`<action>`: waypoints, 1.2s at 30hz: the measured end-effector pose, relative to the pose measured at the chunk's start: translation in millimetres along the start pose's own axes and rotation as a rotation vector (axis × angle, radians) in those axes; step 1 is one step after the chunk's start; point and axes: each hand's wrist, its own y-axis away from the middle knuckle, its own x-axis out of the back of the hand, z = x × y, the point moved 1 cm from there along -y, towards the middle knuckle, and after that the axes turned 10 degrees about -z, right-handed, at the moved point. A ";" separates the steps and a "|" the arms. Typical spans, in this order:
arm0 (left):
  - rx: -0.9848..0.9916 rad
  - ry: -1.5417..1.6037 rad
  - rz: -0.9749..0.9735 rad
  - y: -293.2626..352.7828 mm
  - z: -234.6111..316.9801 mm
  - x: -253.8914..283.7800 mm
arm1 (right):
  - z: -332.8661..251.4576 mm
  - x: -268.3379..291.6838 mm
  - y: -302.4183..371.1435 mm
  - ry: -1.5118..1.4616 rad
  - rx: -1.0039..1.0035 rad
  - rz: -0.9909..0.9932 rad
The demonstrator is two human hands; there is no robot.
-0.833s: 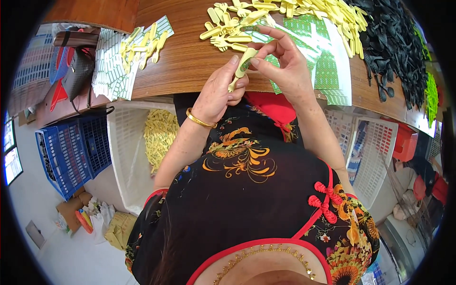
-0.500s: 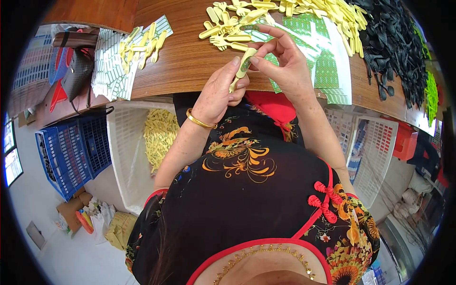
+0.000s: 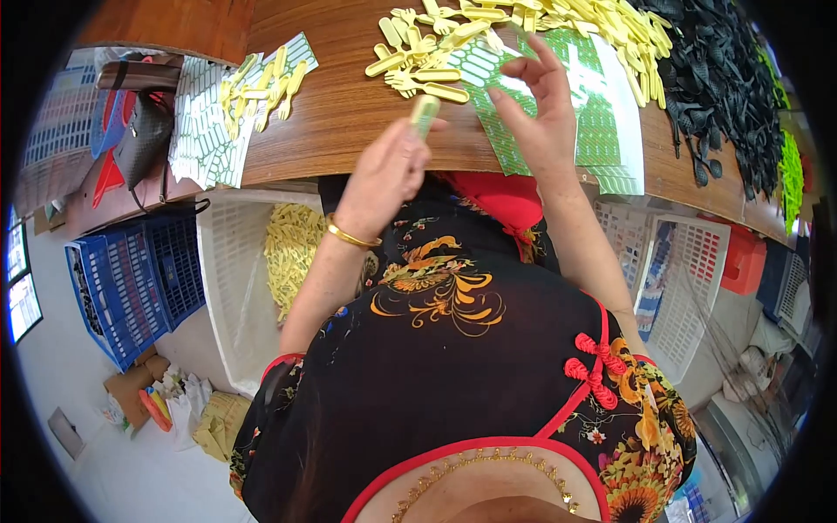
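My left hand (image 3: 381,174) is closed around a small yellow plastic fork (image 3: 425,112), whose broad handle sticks up past the fingers. The fork's lower end is hidden in the grip. To its right, my right hand (image 3: 545,109) hovers over green sticker sheets (image 3: 602,131), thumb and fingers spread apart. A greenish sticker (image 3: 520,37) seems to cling to a fingertip there, though blur makes it hard to tell. Loose yellow forks (image 3: 436,84) lie on the wooden table just beyond both hands.
A larger heap of yellow cutlery (image 3: 628,44) and a black cutlery pile (image 3: 719,96) cover the far right. At left, several forks rest on used sticker sheets (image 3: 209,131) beside a dark handbag (image 3: 144,131). Below the table edge stands a white crate (image 3: 231,288) holding yellow pieces.
My hands have come apart. The left has swung left and down with the fork, while the right has let go of it and shifted slightly right with its fingers spread.
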 end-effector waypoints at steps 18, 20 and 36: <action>-0.529 -1.483 0.304 -99.6 -30.2 29.8 | -4.6 5.6 27.4 -0.361 -0.063 0.015; -0.549 -1.503 0.294 -97.9 -25.3 31.2 | -3.2 7.1 29.7 -0.375 -0.076 0.040; 0.007 0.432 -0.066 -31.8 -12.3 -4.3 | -14.2 -7.2 6.0 -0.360 -0.159 -0.221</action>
